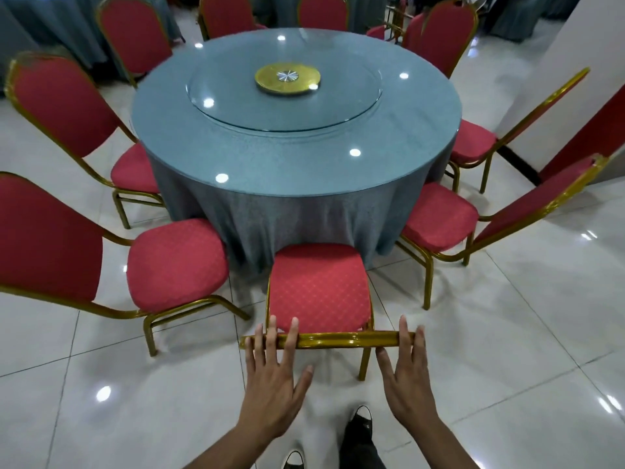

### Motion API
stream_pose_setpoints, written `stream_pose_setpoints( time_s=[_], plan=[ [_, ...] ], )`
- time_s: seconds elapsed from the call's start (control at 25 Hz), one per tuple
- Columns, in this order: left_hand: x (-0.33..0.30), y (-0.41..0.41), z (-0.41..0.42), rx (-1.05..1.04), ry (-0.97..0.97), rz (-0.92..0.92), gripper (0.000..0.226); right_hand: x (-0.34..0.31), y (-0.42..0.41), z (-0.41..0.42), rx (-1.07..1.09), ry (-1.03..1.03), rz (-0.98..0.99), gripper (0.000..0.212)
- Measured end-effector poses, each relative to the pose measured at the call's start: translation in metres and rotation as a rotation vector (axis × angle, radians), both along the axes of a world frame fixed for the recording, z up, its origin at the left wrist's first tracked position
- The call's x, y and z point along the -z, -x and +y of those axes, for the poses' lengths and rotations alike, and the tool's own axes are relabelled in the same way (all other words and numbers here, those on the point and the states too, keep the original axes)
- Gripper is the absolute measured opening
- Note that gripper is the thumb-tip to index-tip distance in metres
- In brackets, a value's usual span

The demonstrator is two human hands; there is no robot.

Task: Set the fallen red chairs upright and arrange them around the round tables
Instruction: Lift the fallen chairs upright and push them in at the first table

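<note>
head view: round table (304, 170), blue cloth draped, glass turntable (284, 96) on top. near red chair (319, 292) stands upright, padded seat facing it. left hand (270, 384) and right hand (407, 380) lie spread, fingers over its gold metal top rail (338, 340).

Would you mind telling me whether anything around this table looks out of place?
Mostly tidy: the chairs at the table stand upright. One oddity: behind the far right chair, gold legs stick up, seemingly a chair still overturned. Both hands, left and right, rest open on the near chair.
</note>
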State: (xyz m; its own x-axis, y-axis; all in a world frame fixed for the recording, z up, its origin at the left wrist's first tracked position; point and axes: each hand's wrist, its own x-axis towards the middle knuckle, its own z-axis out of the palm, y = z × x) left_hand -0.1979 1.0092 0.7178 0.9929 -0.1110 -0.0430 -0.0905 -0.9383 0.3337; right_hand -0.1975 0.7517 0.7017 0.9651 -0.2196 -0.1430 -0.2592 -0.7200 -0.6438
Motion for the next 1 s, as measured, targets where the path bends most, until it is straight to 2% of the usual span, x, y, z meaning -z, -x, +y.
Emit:
stream_pose_setpoints(
  time_s=[0.52, 0.8, 1.0],
  plan=[
    [-0.001, -0.156, -0.070, -0.150, -0.082, 0.045, 0.080, -0.006, -0.196, -0.078, -0.241, -0.030, 0.079, 0.079],
    [-0.003, -0.225, -0.077, -0.327, 0.001, 0.083, 0.090, -0.010, -0.260, -0.077, -0.302, -0.032, 0.129, 0.078],
    [-0.004, -0.258, -0.071, -0.362, -0.001, 0.114, 0.096, -0.011, -0.303, -0.070, -0.337, -0.064, 0.148, 0.080]
  ],
)
